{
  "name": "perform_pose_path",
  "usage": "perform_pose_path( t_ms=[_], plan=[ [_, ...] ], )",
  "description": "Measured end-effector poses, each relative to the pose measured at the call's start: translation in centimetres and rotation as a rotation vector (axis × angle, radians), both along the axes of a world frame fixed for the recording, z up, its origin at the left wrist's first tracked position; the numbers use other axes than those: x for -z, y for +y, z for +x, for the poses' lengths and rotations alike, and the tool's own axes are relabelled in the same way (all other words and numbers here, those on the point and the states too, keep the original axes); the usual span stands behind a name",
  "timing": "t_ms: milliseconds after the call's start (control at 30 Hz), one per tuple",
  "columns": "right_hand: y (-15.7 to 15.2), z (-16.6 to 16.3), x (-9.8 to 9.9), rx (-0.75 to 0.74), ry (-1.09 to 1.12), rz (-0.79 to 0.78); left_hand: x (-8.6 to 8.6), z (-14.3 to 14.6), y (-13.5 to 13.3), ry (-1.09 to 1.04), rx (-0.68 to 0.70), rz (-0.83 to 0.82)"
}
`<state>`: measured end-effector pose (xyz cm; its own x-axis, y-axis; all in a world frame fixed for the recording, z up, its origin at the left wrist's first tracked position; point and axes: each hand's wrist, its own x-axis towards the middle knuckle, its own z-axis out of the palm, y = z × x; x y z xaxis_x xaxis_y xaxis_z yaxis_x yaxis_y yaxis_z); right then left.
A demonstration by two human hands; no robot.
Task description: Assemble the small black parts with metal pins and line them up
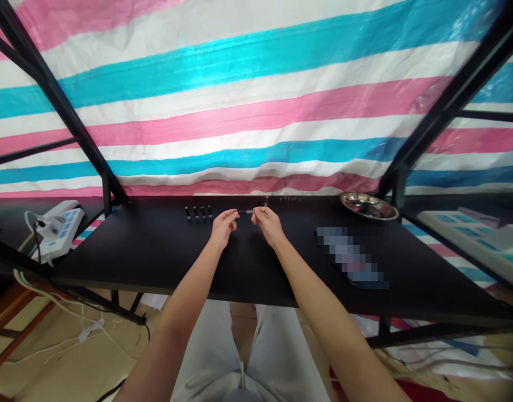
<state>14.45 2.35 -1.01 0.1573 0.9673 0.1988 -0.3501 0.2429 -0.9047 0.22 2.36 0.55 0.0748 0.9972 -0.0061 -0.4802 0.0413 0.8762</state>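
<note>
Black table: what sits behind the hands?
Four small black cylinders stand in a row beyond the left hand; tiny dark bits line the rear edge. The right hand, pinching a thin dark rod, and the left hide the tabletop beneath.

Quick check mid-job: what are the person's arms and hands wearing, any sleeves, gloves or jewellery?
The left forearm and right forearm are bare, with no sleeves in view. The left hand and right hand wear no gloves. No watch, bracelet or ring shows, though the fingers are too small to be sure.
</note>
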Motion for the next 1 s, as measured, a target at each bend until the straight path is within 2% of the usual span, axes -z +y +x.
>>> perform_pose_path(
  t_ms=[133,1000],
  plan=[
    [-0.16,-0.13,-0.2,-0.069,0.033,-0.029,-0.07,-0.04,-0.04,-0.027,0.012,-0.014],
    [-0.33,-0.35,-0.22,-0.178,0.146,-0.098,0.2,0.19,-0.21,-0.082,0.073,-0.004]
  ],
)
